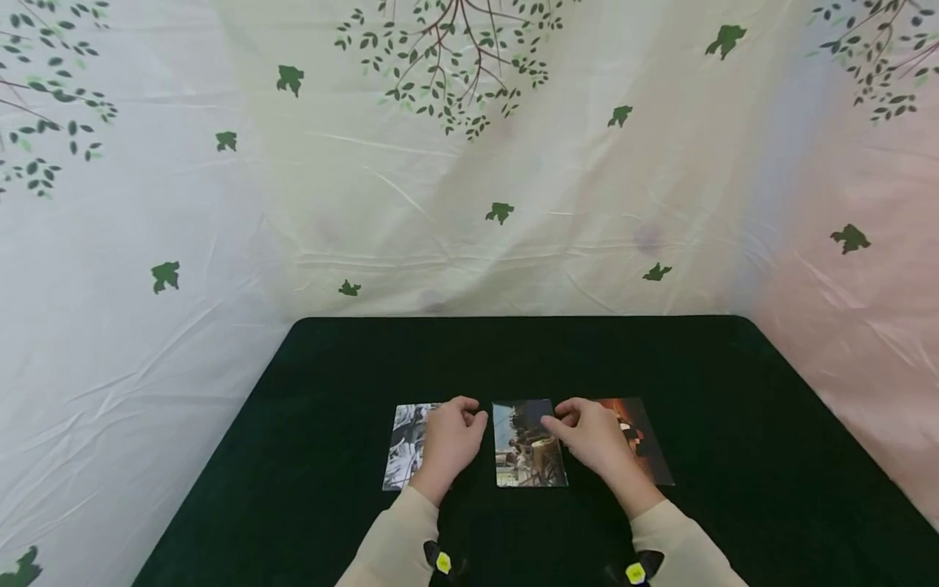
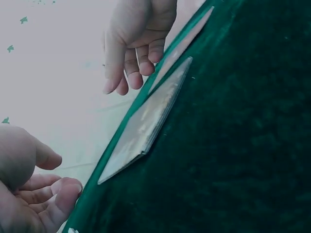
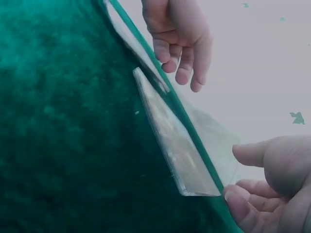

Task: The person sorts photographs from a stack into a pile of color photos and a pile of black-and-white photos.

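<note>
- Left hand (image 1: pixel 451 440): fingers loosely curled, holding nothing. It hovers over the right edge of the black-and-white photo (image 1: pixel 406 447), at about 9 o'clock from the middle photo (image 1: pixel 528 444). The left wrist view shows its fingertips (image 2: pixel 58 191) clear of the cloth.
- Right hand (image 1: pixel 594 440): fingers bent, thumb and forefinger close together at the middle photo's right edge. It is hard to tell whether they touch the edge or hang just above it; the right wrist view shows the fingertips (image 3: pixel 238 204) just beside the near corner, with no clear pinch.
- Middle photo: lies flat on the dark green table (image 1: pixel 734 424), near the front edge, between the two hands. Long axis runs 12 to 6 o'clock, away from the person; short edges face near and far. Both wrist views show some thickness at its edge, possibly a small stack.
- Black-and-white photo: at 9 o'clock from the middle one, apart from it, same upright lie, partly under the left hand.
- Reddish photo (image 1: pixel 641 440): at 3 o'clock, largely hidden by the right hand, same lie, tilted slightly.
- Handling note, as a judgement: a flat print on felt lifts best by getting a nail under one long edge while the other hand steadies the opposite edge; keep it level and touch edges only.
- Backdrop (image 1: pixel 469 204): pale sheet printed with leaves and branches.
- Sleeves (image 1: pixel 396 538): beige, with a wrist camera on each.
</note>
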`<action>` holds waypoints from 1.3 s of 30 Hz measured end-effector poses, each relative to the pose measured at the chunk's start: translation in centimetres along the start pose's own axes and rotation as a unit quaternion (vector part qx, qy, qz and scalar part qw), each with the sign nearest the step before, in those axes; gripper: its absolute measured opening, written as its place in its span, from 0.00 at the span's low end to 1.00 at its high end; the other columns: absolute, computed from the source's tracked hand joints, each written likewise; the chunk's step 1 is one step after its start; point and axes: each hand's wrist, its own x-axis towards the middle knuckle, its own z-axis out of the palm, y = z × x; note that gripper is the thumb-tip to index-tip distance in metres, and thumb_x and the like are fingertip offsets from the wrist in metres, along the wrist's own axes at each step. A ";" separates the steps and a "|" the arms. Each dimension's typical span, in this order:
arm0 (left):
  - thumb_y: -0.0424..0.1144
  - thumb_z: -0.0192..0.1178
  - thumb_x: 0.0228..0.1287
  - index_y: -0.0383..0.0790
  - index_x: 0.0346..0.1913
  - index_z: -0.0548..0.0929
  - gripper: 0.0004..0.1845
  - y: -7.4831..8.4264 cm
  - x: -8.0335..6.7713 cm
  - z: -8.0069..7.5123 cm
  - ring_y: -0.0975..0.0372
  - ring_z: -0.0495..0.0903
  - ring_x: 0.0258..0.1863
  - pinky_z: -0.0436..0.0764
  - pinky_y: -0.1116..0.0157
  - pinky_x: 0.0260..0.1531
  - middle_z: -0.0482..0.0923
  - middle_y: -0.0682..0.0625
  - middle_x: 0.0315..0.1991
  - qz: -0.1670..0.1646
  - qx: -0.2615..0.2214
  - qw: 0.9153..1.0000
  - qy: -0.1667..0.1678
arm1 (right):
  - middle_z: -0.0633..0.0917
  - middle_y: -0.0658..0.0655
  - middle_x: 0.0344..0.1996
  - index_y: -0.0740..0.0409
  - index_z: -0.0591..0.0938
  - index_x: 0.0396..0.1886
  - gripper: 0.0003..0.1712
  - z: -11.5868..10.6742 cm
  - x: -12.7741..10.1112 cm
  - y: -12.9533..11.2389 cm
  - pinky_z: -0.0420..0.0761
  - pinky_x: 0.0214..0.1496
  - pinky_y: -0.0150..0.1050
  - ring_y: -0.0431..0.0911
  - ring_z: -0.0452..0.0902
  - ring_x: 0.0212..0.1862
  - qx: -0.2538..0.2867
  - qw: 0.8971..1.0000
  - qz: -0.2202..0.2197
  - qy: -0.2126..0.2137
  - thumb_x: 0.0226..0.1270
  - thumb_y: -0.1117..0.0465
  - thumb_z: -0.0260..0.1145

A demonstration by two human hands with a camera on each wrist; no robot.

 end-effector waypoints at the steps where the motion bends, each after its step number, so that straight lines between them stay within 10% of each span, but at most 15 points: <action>1: 0.38 0.62 0.64 0.33 0.46 0.83 0.12 0.0 0.0 0.2 0.65 0.76 0.22 0.76 0.65 0.24 0.80 0.53 0.25 0.006 0.004 1.000 -0.011 | 0.81 0.50 0.27 0.59 0.82 0.45 0.22 0.2 -0.1 0.1 0.72 0.24 0.38 0.41 0.74 0.24 -0.012 1.000 0.001 0.003 0.62 0.46 0.68; 17: 0.39 0.60 0.65 0.26 0.50 0.81 0.18 0.1 -1.0 0.4 0.64 0.75 0.16 0.74 0.65 0.19 0.79 0.52 0.21 -0.024 0.024 0.993 -0.117 | 0.78 0.51 0.22 0.65 0.80 0.45 0.30 1.9 -0.2 -0.3 0.71 0.24 0.36 0.42 0.73 0.22 -0.066 0.996 0.031 -0.042 0.54 0.45 0.73; 39: 0.42 0.60 0.66 0.29 0.49 0.82 0.18 1.1 -1.9 1.4 0.64 0.74 0.14 0.72 0.66 0.16 0.74 0.54 0.16 -0.018 0.056 0.987 -0.148 | 0.78 0.51 0.23 0.65 0.79 0.48 0.31 2.1 -0.8 0.4 0.71 0.23 0.37 0.42 0.72 0.22 -0.058 0.997 0.030 -0.038 0.52 0.48 0.76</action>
